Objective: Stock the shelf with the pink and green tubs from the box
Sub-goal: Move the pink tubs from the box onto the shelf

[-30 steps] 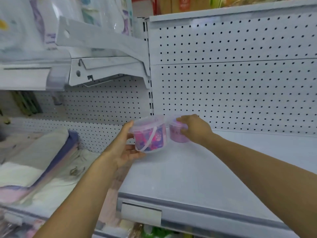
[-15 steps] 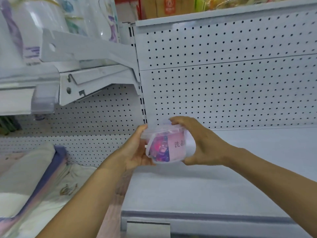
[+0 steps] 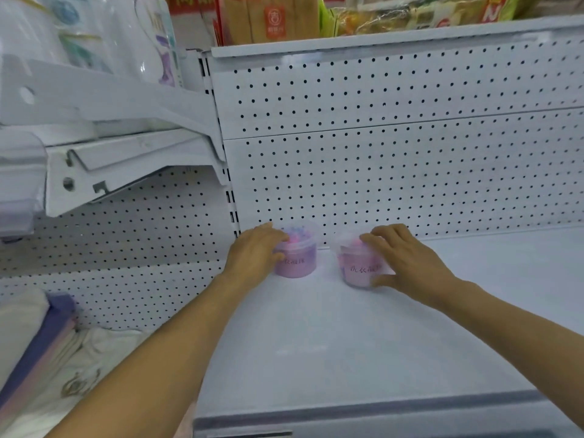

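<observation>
Two pink tubs with clear lids stand upright on the white shelf (image 3: 331, 349), close to the pegboard back wall. The left pink tub (image 3: 298, 259) has my left hand (image 3: 254, 254) curled round its left side, fingers over the lid edge. A small gap separates it from the right pink tub (image 3: 358, 268). My right hand (image 3: 407, 263) grips that tub from the right, fingers on the lid and thumb low on its front. No green tub and no box are in view.
A white pegboard wall (image 3: 395, 172) backs the shelf. A higher shelf bracket (image 3: 110, 121) juts out at the upper left. Folded bedding (image 3: 38, 343) lies on the lower left shelf. Packaged goods (image 3: 363, 17) sit on the top shelf.
The tubs were held together in the air, one nested against the other. Now they stand apart on the shelf at the back wall, one under each hand.
</observation>
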